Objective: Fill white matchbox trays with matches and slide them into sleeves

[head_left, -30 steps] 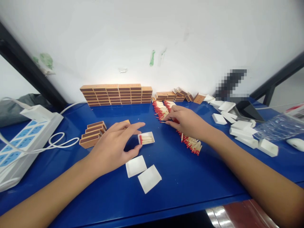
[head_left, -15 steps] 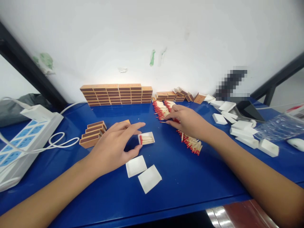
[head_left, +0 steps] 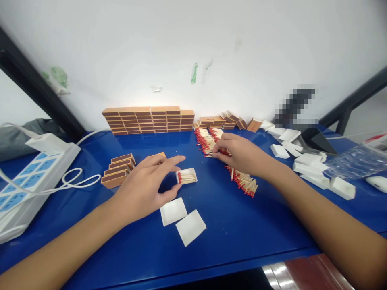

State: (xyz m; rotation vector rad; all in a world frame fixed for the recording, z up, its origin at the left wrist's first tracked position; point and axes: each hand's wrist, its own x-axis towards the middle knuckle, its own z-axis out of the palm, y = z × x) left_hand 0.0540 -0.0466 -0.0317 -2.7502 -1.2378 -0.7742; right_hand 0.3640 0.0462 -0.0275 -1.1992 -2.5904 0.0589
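A white matchbox tray (head_left: pixel 195 172) with a layer of red-headed matches (head_left: pixel 186 178) lies at the middle of the blue table. My left hand (head_left: pixel 148 183) rests beside it, fingers apart, the thumb tip at the tray's near left corner. My right hand (head_left: pixel 237 153) is at the pile of matches (head_left: pixel 207 141), thumb and forefinger pinched on matches at its near edge; how many they hold I cannot tell. More matches (head_left: pixel 246 183) spread out below that hand. Two empty white trays (head_left: pixel 173 211) lie nearer me.
Stacked matchboxes (head_left: pixel 148 120) line the wall, with loose matchbox sleeves (head_left: pixel 229 119) to their right. Several matchboxes (head_left: pixel 117 171) sit left of my left hand. White trays (head_left: pixel 311 165) are heaped at the right, near a plastic bag (head_left: pixel 356 161). A power strip (head_left: pixel 39 173) with white cables occupies the left.
My right hand has shifted slightly right along the near edge of the match pile, its fingertips still pinched there. My left hand and the tray stay where they were.
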